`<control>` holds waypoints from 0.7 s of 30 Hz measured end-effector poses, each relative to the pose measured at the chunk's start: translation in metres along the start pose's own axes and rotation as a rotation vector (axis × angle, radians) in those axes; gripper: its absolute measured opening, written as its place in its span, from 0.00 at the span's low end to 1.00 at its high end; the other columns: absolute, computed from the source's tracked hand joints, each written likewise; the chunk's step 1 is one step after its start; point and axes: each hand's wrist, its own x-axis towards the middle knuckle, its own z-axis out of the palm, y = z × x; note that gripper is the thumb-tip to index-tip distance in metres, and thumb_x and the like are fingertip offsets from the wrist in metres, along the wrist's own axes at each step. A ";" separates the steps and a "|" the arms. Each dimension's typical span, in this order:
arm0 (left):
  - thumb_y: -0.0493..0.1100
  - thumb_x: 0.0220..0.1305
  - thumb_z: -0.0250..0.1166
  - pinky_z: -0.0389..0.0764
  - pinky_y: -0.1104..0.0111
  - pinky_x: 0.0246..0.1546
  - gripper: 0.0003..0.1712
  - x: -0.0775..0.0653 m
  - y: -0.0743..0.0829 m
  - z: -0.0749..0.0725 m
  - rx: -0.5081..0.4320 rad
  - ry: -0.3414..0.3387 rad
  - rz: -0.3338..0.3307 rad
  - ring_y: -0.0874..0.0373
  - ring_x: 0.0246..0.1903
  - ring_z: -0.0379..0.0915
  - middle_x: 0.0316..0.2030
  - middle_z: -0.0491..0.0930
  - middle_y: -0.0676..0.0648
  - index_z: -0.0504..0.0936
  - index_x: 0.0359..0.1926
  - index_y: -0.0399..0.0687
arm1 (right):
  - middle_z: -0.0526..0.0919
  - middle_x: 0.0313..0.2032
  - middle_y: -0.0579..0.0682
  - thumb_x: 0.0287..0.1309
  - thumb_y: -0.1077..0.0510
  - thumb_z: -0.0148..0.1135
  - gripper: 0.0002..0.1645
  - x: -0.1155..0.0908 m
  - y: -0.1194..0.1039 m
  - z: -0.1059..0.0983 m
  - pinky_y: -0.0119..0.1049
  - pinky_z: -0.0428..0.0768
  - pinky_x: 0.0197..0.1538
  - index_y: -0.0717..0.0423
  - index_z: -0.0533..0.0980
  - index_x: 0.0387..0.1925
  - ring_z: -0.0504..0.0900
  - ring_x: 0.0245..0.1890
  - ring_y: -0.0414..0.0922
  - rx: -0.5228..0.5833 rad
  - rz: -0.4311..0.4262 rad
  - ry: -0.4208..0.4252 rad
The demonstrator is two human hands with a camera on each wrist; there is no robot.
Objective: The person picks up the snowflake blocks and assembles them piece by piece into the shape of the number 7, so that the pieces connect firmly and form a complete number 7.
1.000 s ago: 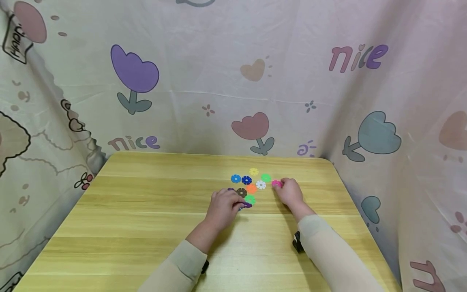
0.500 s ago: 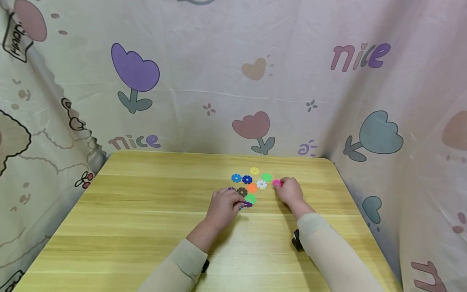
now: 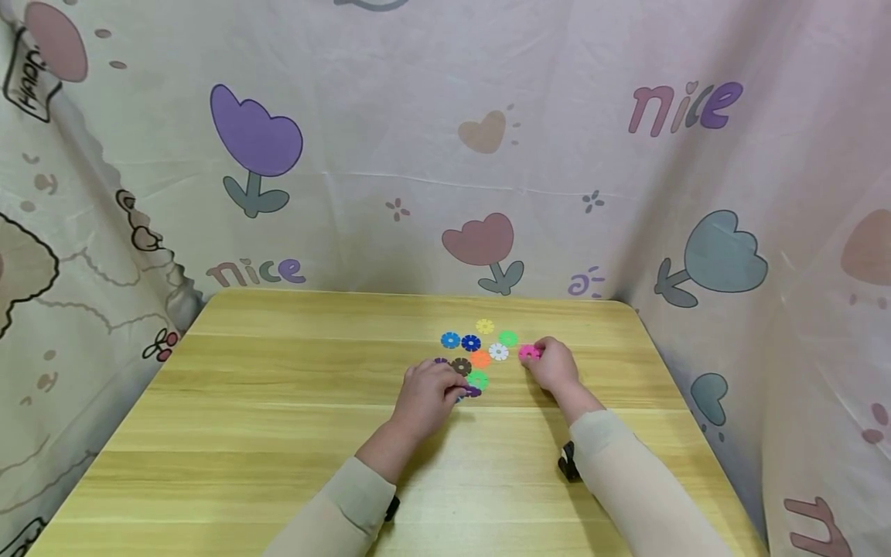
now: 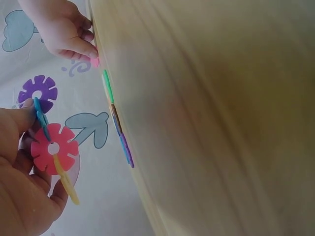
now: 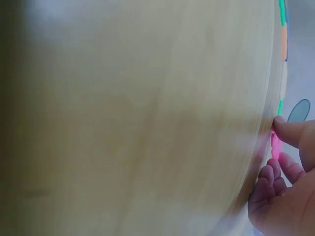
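My left hand [image 3: 426, 394] grips a joined chain of notched plastic discs. In the left wrist view the chain shows a purple disc [image 4: 40, 91], a blue disc [image 4: 42, 118] edge-on, a pink disc [image 4: 54, 148] and a yellow disc [image 4: 66, 182], linked through their slots. At the right of the disc group, my right hand [image 3: 554, 366] pinches a separate pink disc [image 3: 529, 352] between thumb and fingers, low by the tabletop. In the right wrist view this pink disc [image 5: 276, 145] stands out between the thumb and fingertips.
On the wooden table [image 3: 278, 464] lie several loose discs: yellow [image 3: 484, 326], light blue [image 3: 450, 340], dark blue [image 3: 471, 343], white [image 3: 498, 352], orange [image 3: 480, 359], brown [image 3: 461, 367] and green [image 3: 508, 339]. A printed curtain [image 3: 362, 116] hangs behind the table.
The pink disc at my right hand shows more of its face now, with the fingers shifted slightly on it. The left hand and its chain have barely moved.
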 end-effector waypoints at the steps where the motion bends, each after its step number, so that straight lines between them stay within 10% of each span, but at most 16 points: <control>1: 0.44 0.69 0.74 0.73 0.53 0.52 0.02 0.000 0.000 0.000 0.000 0.001 0.002 0.54 0.46 0.77 0.42 0.88 0.56 0.92 0.41 0.55 | 0.81 0.57 0.65 0.70 0.53 0.70 0.29 -0.001 0.000 0.000 0.56 0.76 0.63 0.67 0.74 0.63 0.79 0.53 0.59 0.006 -0.002 0.000; 21: 0.43 0.69 0.73 0.74 0.54 0.51 0.02 0.000 0.000 0.000 -0.006 0.001 0.001 0.53 0.47 0.78 0.42 0.88 0.55 0.92 0.41 0.54 | 0.84 0.39 0.54 0.68 0.67 0.66 0.10 -0.041 -0.010 -0.006 0.40 0.82 0.42 0.66 0.83 0.49 0.81 0.37 0.48 0.187 -0.170 -0.053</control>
